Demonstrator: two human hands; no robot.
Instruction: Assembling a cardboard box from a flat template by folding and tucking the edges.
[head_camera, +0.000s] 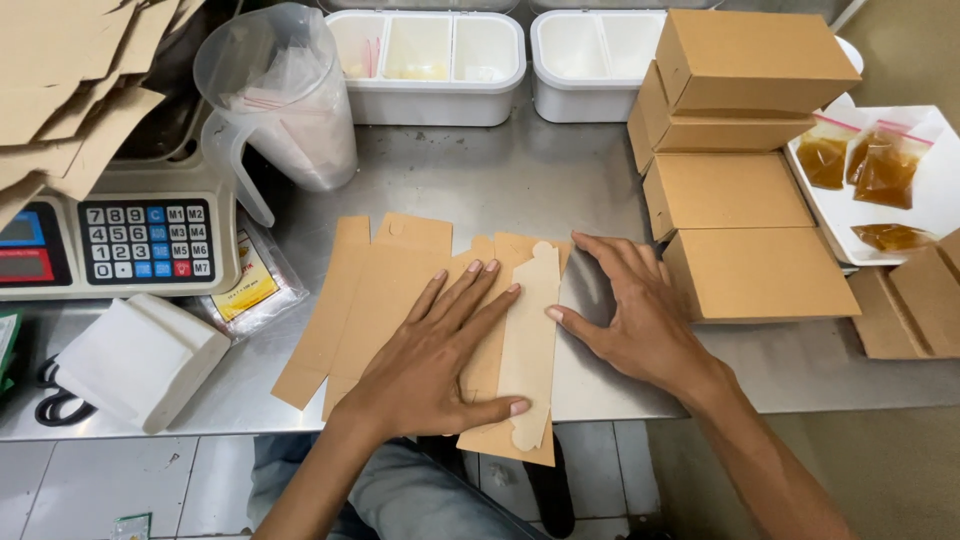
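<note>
A flat brown cardboard box blank (375, 290) lies on the steel table (480, 180) near its front edge. My left hand (440, 355) presses flat on it with fingers spread. One flap (530, 345) of the blank is folded over, its pale inner side up. My right hand (630, 310) rests beside that flap, thumb touching its right edge, fingers spread on the steel. Neither hand grips anything.
Folded brown boxes (745, 190) are stacked at the right. A white tray (935, 200) holds amber sauce bags. Two white divided containers (430, 60) stand at the back, beside a clear jug (280, 100). A scale (120, 235) and more blanks (60, 90) are at left.
</note>
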